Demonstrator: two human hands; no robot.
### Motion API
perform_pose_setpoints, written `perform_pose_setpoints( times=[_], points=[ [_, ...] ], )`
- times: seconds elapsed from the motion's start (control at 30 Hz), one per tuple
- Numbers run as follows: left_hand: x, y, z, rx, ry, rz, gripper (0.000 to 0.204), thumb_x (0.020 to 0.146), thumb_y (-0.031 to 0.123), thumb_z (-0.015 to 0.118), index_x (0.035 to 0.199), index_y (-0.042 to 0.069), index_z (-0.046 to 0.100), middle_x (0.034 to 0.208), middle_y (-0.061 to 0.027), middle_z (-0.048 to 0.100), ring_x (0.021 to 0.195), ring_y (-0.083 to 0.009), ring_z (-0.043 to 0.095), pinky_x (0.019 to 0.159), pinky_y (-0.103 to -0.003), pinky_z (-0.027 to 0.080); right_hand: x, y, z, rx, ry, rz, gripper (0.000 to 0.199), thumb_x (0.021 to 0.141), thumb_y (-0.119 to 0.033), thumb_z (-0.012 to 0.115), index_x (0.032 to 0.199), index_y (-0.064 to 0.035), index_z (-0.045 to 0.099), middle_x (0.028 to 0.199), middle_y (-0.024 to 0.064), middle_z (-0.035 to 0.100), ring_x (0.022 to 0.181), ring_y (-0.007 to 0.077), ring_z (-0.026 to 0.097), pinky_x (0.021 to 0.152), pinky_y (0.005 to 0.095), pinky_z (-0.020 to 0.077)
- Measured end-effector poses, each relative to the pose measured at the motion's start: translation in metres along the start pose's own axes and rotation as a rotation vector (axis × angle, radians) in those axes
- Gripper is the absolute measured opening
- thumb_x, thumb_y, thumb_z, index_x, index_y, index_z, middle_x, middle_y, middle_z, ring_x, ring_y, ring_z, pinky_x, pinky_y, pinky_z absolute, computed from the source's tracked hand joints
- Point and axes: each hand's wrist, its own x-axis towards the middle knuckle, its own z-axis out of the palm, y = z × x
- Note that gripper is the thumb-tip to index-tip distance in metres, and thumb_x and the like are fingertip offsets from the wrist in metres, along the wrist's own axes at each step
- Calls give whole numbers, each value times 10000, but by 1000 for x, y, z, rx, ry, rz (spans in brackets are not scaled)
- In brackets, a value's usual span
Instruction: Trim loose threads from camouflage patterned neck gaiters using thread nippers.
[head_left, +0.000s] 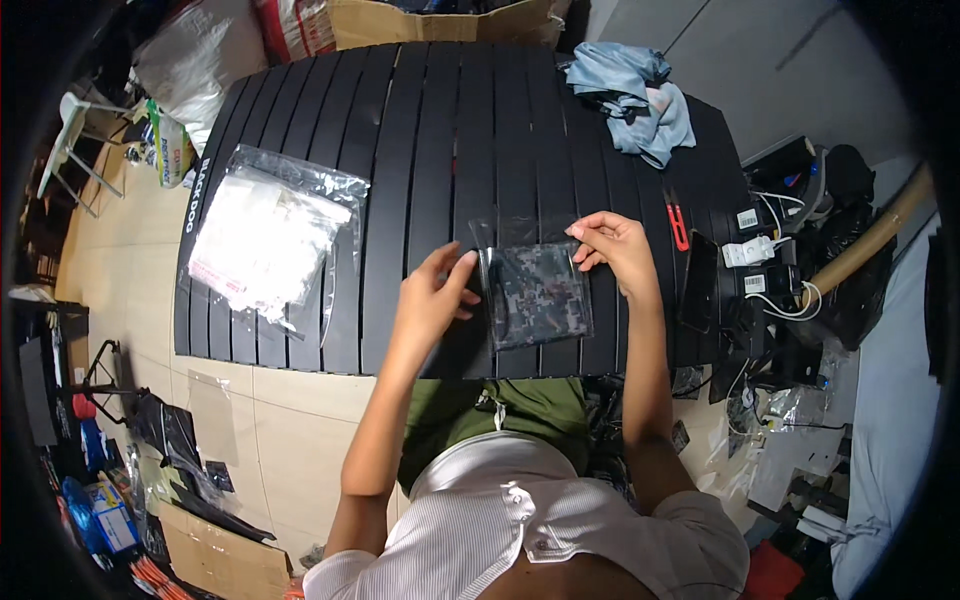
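Currently: camo cloth bagged at the table's near edge, right hand on the bag

Clock centred on the cloth, 12 = away from the wearer. Folded camo cloth [542, 300] lies flat in a clear bag [515, 232], close in, probably so both hands reach it easily. Left hand [435, 290] at 9: fingers parted, loosely curled, cloth at its 3 o'clock; can't tell if the thumb touches the bag edge. Likely there to steady it. Right hand [615, 245] at 2: thumb and fingers pinch the bag's upper right corner, cloth at its 8 o'clock. Probably keeps the flap controlled.

Further out on the black slatted table [443, 130]: dark phone [699, 285] at 3, red-handled snips [677, 222] at 2, within right-hand reach. Stack of clear packaging [265, 240] just past 9, left-hand side. Crumpled blue cloth [640, 100] at 1, out of the way. Cardboard box [440, 27] beyond the far edge, between 11 and 12.
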Motion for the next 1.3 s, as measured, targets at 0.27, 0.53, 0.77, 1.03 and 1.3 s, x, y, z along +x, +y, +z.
perform_pose_setpoints(
  times=[0.27, 0.53, 0.77, 1.03, 1.3],
  points=[
    [40, 3, 17, -195, -134, -35, 313, 861, 266, 574, 1105, 72, 561, 982, -24, 607, 617, -61, 562, 472, -178, 423, -30, -20, -22, 103, -2, -79, 138, 818, -49, 598, 902, 60, 585, 846, 152, 642, 597, 165, 634, 513, 232, 524],
    [44, 23, 35, -277, -253, -11, 344, 840, 309, 616, 1067, 51, 608, 863, 7, 599, 577, -59, 522, 459, -178, 358, -57, -45, -19, 2, 79, -209, 121, 832, -32, 573, 906, 62, 580, 866, 162, 637, 613, 169, 635, 530, 236, 528],
    [14, 33, 36, 37, -134, 659, 298, 829, 191, 620, 1072, 17, 613, 987, -65, 625, 833, -119, 576, 728, -212, 438, -84, -51, -20, -110, 253, -268, 123, 854, -58, 550, 914, 48, 562, 894, 158, 632, 594, 167, 629, 490, 220, 502],
    [21, 15, 54, -79, -95, 687, 217, 786, 18, 632, 1002, -2, 639, 967, -91, 651, 896, -156, 602, 838, -261, 442, -70, -32, -28, 26, 215, -337, 138, 889, -99, 501, 968, 14, 489, 910, 206, 624, 573, 208, 639, 470, 239, 511],
    [-4, 34, 32, -236, -219, 211, 172, 818, 60, 626, 983, 15, 639, 944, -38, 647, 803, -61, 568, 686, -189, 447, -82, -44, -33, 28, 147, -90, 201, 876, -138, 532, 966, 39, 503, 827, 220, 632, 453, 183, 594, 360, 225, 458]
  ],
)
